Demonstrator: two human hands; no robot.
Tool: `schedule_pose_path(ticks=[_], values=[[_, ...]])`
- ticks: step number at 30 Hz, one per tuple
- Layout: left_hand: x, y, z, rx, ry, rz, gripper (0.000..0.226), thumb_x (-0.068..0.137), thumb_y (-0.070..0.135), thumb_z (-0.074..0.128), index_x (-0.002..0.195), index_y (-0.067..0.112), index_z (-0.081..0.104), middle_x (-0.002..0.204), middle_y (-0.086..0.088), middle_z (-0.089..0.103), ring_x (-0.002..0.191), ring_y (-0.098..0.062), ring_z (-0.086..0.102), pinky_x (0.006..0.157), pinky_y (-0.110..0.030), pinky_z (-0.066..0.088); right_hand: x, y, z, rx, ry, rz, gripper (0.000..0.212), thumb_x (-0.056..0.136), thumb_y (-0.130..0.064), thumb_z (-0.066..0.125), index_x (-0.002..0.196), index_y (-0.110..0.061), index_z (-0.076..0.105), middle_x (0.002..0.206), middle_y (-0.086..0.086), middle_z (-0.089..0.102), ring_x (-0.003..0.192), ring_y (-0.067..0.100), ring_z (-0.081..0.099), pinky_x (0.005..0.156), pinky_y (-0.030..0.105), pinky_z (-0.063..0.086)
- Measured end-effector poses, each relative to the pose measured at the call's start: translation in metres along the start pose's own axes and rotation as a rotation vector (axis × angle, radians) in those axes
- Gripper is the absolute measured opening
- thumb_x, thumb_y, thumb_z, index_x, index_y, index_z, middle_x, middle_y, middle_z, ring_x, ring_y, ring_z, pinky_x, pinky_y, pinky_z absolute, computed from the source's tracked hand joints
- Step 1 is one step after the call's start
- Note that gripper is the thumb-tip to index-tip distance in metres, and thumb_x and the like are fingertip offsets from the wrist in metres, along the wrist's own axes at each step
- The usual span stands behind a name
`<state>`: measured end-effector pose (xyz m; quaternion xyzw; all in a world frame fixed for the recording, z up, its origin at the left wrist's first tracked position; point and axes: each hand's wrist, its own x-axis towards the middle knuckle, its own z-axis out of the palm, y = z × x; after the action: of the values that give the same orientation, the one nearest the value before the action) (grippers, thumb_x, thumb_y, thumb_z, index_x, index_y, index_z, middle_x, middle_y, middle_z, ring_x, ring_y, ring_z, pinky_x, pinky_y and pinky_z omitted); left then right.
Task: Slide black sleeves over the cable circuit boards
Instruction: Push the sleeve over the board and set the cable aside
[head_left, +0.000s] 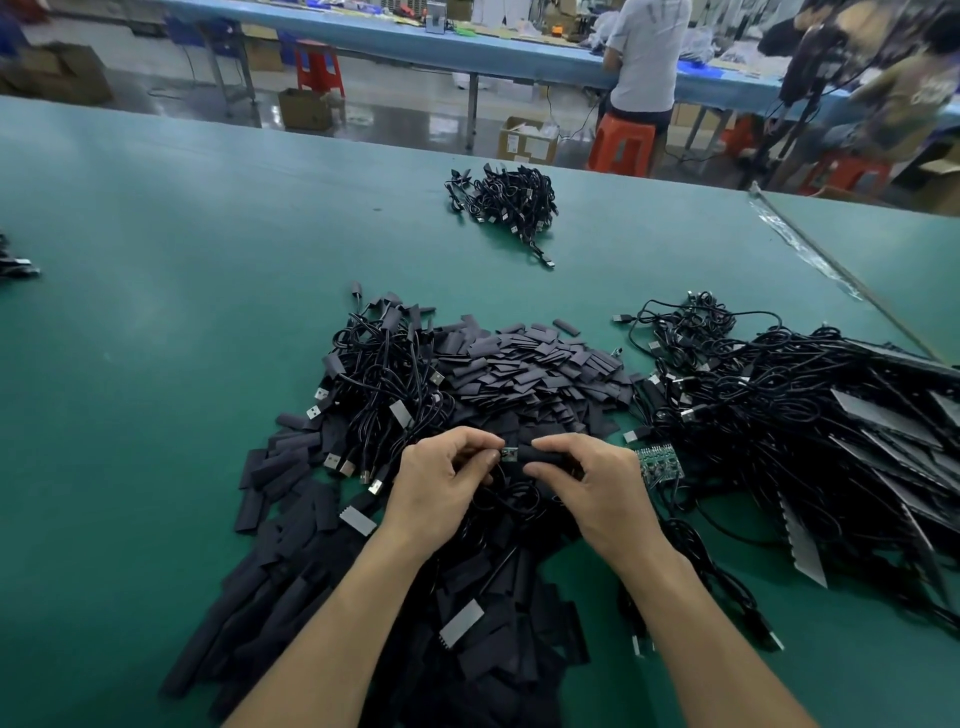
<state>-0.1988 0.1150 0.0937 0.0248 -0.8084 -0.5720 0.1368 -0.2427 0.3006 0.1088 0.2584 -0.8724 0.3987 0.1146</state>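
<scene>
Green matting covers the wide desk (156, 312) from edge to edge. Beyond its far edge is a workshop floor with a long blue workbench (415, 41), red plastic stools (621, 143), brown cardboard boxes (527, 139) and a person in a pale shirt (647, 57) seated with their back turned.

From the head camera, both bare forearms reach in from the near edge and the hands meet over the middle of the desk. The left hand (441, 488) has its thumb and forefinger curled and pinching a small green circuit board (508, 455) at the end of a thin black cable. The right hand (597, 483) has its fingers curled round a black tubular sleeve (540, 456), held level. The sleeve's open end meets the board, and only a short piece of the board shows between the left fingertips and the sleeve.

Just behind the hands lies a heap of flat black sleeve pieces (535, 374), and more of them spill toward the near edge under the arms. Left of that heap sits a tangle of black cables with silver USB plugs (379, 374). Just beside the right hand a cluster of bare green circuit boards (658, 460) rests on the matting, at the edge of a large mass of black cables (779, 415) spreading toward the right edge of the desk. Well apart, near the far edge, lies a smaller bundle of black cables (506, 200).
</scene>
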Motion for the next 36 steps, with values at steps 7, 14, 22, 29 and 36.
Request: schedule_pose_path(ticks=[7, 14, 22, 29, 36], values=[[-0.001, 0.001, 0.0, 0.012, -0.027, 0.0, 0.033, 0.094, 0.009, 0.067, 0.091, 0.042, 0.071, 0.083, 0.017, 0.074, 0.072, -0.002, 0.07, 0.07, -0.014, 0.053, 0.001, 0.002, -0.001, -0.052, -0.043, -0.056, 0.022, 0.082, -0.018, 0.08, 0.102, -0.013, 0.075, 0.089, -0.014, 0.068, 0.081, -0.004, 0.061, 0.078, 0.003, 0.043], [-0.001, 0.0, 0.002, 0.004, -0.027, 0.009, 0.035, 0.093, 0.007, 0.068, 0.09, 0.042, 0.071, 0.083, 0.016, 0.074, 0.073, -0.003, 0.07, 0.072, -0.021, 0.057, -0.005, -0.002, 0.006, -0.032, -0.015, -0.061, 0.018, 0.084, -0.015, 0.078, 0.102, -0.01, 0.074, 0.094, -0.003, 0.073, 0.086, 0.002, 0.062, 0.079, 0.002, 0.041], [0.0, 0.0, 0.002, -0.034, -0.022, -0.006, 0.032, 0.089, 0.007, 0.072, 0.09, 0.039, 0.07, 0.082, 0.014, 0.074, 0.07, -0.004, 0.07, 0.07, -0.018, 0.055, -0.005, -0.001, 0.006, -0.02, -0.04, -0.063, 0.022, 0.084, -0.016, 0.078, 0.104, -0.009, 0.074, 0.096, -0.002, 0.073, 0.088, 0.004, 0.064, 0.081, 0.004, 0.043], [0.0, 0.001, 0.0, -0.049, -0.035, -0.031, 0.029, 0.089, 0.007, 0.073, 0.091, 0.036, 0.071, 0.081, 0.011, 0.075, 0.072, -0.008, 0.071, 0.075, -0.031, 0.06, -0.004, -0.005, 0.009, -0.04, -0.018, -0.089, 0.016, 0.087, -0.014, 0.075, 0.103, -0.01, 0.074, 0.094, -0.001, 0.072, 0.085, 0.008, 0.065, 0.079, 0.012, 0.048], [0.0, 0.003, 0.0, -0.027, -0.031, -0.042, 0.027, 0.088, 0.008, 0.072, 0.093, 0.035, 0.069, 0.078, 0.011, 0.075, 0.071, -0.007, 0.072, 0.072, -0.033, 0.06, 0.0, -0.005, 0.01, 0.021, -0.02, -0.039, 0.021, 0.081, -0.013, 0.08, 0.102, -0.01, 0.076, 0.094, -0.004, 0.074, 0.086, 0.003, 0.065, 0.079, 0.006, 0.046]])
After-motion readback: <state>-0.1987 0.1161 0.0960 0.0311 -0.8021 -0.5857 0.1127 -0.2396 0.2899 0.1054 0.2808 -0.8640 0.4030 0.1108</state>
